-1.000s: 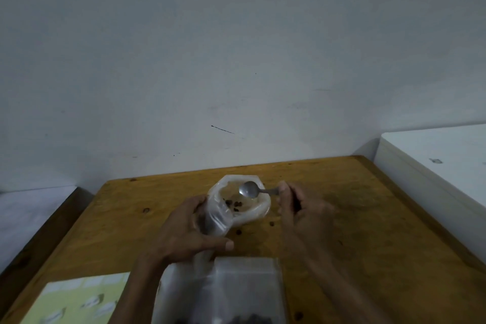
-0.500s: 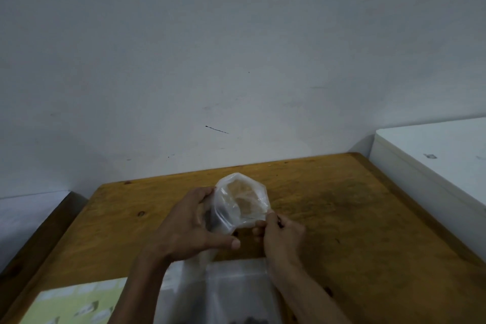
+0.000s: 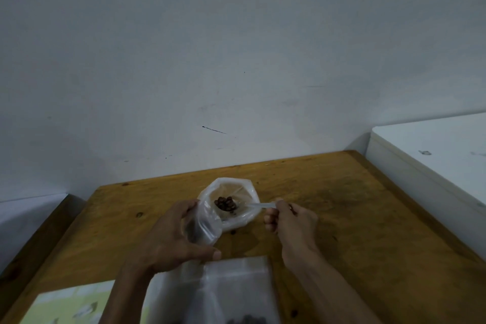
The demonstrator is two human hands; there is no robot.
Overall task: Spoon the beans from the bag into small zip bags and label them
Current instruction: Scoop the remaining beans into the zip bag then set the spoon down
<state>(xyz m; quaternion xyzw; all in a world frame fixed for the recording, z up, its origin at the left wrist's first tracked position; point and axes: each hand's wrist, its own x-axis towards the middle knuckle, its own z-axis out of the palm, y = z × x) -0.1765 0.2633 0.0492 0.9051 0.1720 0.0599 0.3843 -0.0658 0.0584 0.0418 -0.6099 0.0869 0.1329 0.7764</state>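
While a clear plastic bag (image 3: 228, 205) is kept open-mouthed near the middle of the wooden tabletop (image 3: 355, 218), a small heap of dark brown beans (image 3: 225, 203) is seen on a spoon (image 3: 252, 205) held over its opening. Left hand (image 3: 173, 239): curled round the near left side of the bag, fingers on the far side, thumb stretched across the front, plastic pinched between them. Right hand (image 3: 289, 221): closed on the pale spoon handle, which is gripped between thumb and fingertips just right of the bag. Whether the spoon bowl touches the plastic cannot be told. A larger clear zip bag (image 3: 223, 289) is laid flat at the near edge of the tabletop, dark beans showing at its lower end. A yellow-green sheet (image 3: 65, 305) is placed at the near left corner. A white surface (image 3: 434, 150) is set beside the right edge of the tabletop, a plain pale wall (image 3: 236, 47) behind the far edge.
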